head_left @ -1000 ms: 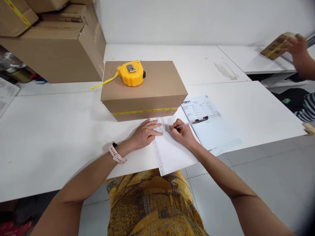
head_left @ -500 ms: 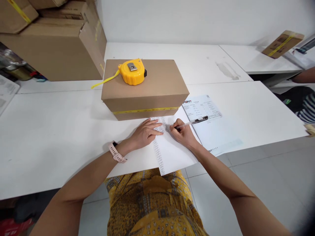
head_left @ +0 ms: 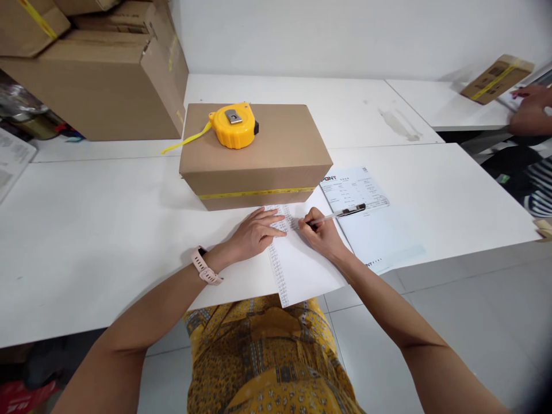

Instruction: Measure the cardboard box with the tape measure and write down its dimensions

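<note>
A pen [head_left: 345, 212] with a clear barrel and black end sits in the closed fingers of my right hand [head_left: 319, 233]. Its tip, hidden by the fingers, is at a white sheet of paper [head_left: 308, 273] with handwriting down its left side and across the top. Flat on the left part of that sheet lies my left hand [head_left: 257, 233], fingers stretched out and holding nothing. Just beyond both hands stands a closed cardboard box [head_left: 280, 138] with yellow tape along its front. On top of it rests a yellow tape measure [head_left: 234, 126], its blade end sticking out leftward.
Right of the sheet lies a printed form [head_left: 375, 230] under the pen's end. Large cardboard boxes [head_left: 95, 86] are stacked at the back left. A small taped box [head_left: 495, 80] stands at the far right, near another person's hand [head_left: 532, 109]. The white table's front edge is close to my body.
The other person's hand at the far right has come further into view. My hands, the pen and the paper stay nearly in place; the whole view shifts very slightly.
</note>
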Available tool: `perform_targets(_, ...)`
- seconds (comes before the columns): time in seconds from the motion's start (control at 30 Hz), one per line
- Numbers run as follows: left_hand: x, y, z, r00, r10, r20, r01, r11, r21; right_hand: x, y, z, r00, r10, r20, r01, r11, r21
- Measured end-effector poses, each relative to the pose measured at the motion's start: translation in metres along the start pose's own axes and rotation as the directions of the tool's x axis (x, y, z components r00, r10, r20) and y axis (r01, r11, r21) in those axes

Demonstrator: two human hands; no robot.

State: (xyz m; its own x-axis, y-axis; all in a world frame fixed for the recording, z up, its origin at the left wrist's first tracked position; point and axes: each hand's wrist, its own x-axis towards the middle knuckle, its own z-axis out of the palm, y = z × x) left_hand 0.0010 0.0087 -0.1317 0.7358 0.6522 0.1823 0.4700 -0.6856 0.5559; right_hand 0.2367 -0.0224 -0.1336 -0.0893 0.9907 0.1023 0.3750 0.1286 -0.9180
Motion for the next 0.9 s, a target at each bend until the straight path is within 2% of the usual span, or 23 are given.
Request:
perform_targets(0.73, -0.0005, -0.0004, 0.0005, 1.000, -0.003, -0.003, 0.002, 1.000, -0.016, 0.0014, -0.0009, -0.0012, 1.000, -0.011, -0.012, 0.011, 1.000, -0.015)
perform_targets(0.9, -0.0004, -0.0001, 0.0001, 1.000, -0.002, 0.000, 0.002, 1.000, -0.001, 0.0012, -0.0024, -0.0009, 1.000, 0.018, -0.022, -0.018, 1.000, -0.003)
